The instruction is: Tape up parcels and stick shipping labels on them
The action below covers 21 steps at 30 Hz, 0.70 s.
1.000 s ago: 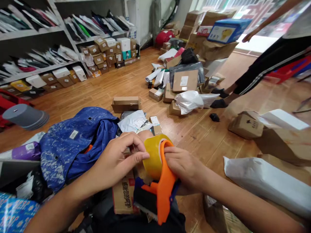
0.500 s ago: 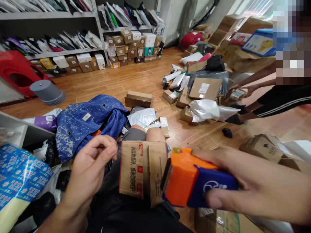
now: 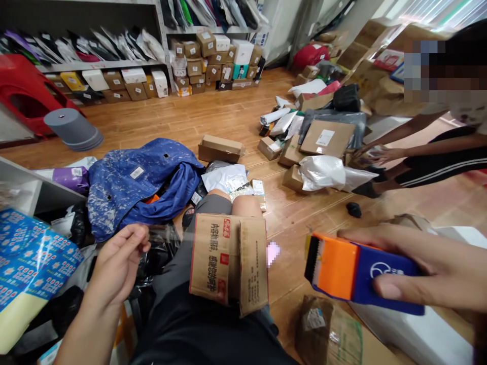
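On my lap rests a small cardboard box (image 3: 211, 261) with red and black print; its side flap stands slightly apart. My right hand (image 3: 414, 268) is wrapped round an orange and blue tape dispenser (image 3: 337, 266), held off to the right of the box. The dispenser's black toothed edge faces the box. Left of the box, my left hand (image 3: 124, 258) is closed in a pinch. A faint clear strip of tape (image 3: 167, 233) runs from its fingertips toward the box. How far the strip reaches across the box is hard to make out.
A blue tarp-like bag (image 3: 140, 182) and white parcels (image 3: 224, 180) lie beyond my knees. At right, a co-worker (image 3: 437, 137) bends over a parcel heap (image 3: 327, 137). Shelves (image 3: 110, 66) of parcels line the back, near a grey stool-shaped bin (image 3: 72, 129). A taped carton (image 3: 342, 329) is at lower right.
My hands have moved apart: the left to the left and slightly down, the right with the tape dispenser to the right, away from the box. The co-worker has leaned in further.
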Tool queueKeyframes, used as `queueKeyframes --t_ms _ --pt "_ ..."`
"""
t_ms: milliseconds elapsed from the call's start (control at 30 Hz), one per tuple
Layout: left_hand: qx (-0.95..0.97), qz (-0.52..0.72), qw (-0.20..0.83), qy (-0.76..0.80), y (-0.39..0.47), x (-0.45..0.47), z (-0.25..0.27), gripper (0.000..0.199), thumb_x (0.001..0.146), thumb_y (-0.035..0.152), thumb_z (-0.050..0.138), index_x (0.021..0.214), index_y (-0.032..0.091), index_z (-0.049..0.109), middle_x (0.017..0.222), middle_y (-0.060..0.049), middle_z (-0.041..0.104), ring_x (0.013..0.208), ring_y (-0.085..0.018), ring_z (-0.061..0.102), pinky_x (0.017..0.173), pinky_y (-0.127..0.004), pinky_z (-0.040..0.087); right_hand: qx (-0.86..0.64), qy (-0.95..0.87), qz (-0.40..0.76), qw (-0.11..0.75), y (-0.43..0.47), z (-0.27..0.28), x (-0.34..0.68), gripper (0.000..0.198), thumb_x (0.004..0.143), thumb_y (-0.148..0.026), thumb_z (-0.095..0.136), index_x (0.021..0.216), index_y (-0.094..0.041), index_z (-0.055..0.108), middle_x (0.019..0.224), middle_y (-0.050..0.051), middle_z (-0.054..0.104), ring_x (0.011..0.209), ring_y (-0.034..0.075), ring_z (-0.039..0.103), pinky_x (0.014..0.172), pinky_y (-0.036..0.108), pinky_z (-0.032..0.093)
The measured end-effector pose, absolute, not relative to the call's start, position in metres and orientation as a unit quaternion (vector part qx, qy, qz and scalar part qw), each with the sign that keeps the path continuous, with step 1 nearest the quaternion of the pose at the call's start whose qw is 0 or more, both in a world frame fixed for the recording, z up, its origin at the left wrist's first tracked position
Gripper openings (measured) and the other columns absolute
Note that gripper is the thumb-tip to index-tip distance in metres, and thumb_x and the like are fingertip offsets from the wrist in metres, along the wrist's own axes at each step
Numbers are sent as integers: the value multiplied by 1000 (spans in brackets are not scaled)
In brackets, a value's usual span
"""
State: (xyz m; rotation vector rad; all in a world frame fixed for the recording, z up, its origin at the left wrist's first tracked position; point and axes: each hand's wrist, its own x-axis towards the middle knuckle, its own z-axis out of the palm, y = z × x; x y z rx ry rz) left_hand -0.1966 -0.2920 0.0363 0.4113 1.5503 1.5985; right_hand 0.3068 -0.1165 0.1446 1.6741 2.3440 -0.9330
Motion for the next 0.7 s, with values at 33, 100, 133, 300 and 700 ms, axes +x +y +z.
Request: queueKeyframes --t_ms 33,100,133,300,700 --pt "163 637 429 620 -291 -196 34 47 63 50 104 82 17 77 84 -2 62 77 -14 53 61 -18 52 540 764 -344 84 -117 143 308 82 64 -91 79 122 -32 81 112 11 84 97 38 81 78 39 71" --pt "166 632 438 617 -288 -196 29 47 64 51 104 83 16 78 84 -3 63 76 -14 53 61 -18 52 523 744 -397 123 -117 140 309 81 72 -85 78 133 -32 75 122 10 82 107 38 79 86 39 70" --pt "168 631 441 616 -287 -196 27 47 64 51 103 82 16 78 84 -2 62 76 -14 53 61 -18 52 525 738 -404 129 -118 139 310 81 74 -84 77 135 -32 74 124 10 81 109 39 78 87 39 70" --pt "129 624 464 615 -278 -193 19 53 54 49 107 80 15 76 79 -1 60 73 -13 51 59 -19 50 523 734 -416 119 -116 135 304 79 78 -82 76 133 -26 73 116 11 82 101 38 78 89 41 68" --pt "117 605 503 607 -265 -192 3 50 56 44 106 80 14 74 77 1 59 72 -12 51 61 -19 50 545 733 -403 56 -127 153 273 70 79 -84 78 114 -23 83 98 13 83 79 30 78 76 35 66"
